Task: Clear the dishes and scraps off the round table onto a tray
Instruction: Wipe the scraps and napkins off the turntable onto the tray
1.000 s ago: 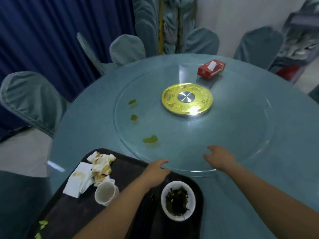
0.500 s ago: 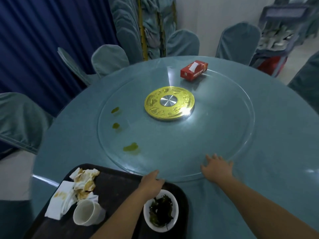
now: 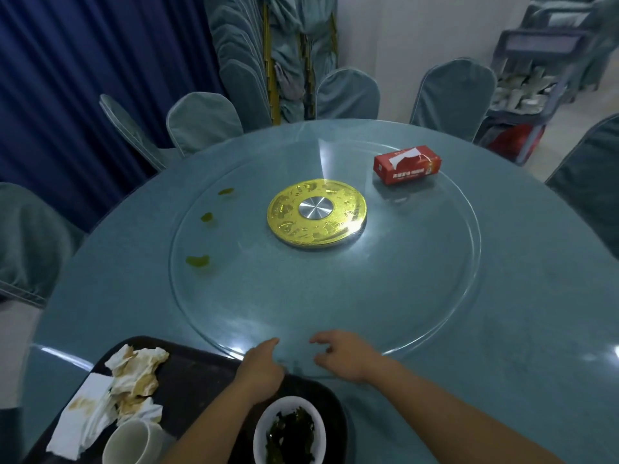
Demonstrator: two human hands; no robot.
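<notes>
While right hand [image 3: 341,358] rests loose-fingered on round glass turntable [image 3: 335,289], left hand [image 3: 263,368] grip unclear, soft green scraps [image 3: 198,261] likely need edge-pinching

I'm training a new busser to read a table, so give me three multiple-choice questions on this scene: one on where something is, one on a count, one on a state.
1. Where is the red tissue box?
A. on the floor
B. on the glass turntable, far right
C. on a chair

2. How many green scraps lie on the glass?
A. one
B. three
C. five

3. What state is the white bowl on the tray in?
A. empty
B. upside down
C. holding dark greens

Answers:
1 B, it sits on the glass beyond the gold hub.
2 B, three spots lie left of the hub.
3 C, dark leaves cover its bottom.
</notes>
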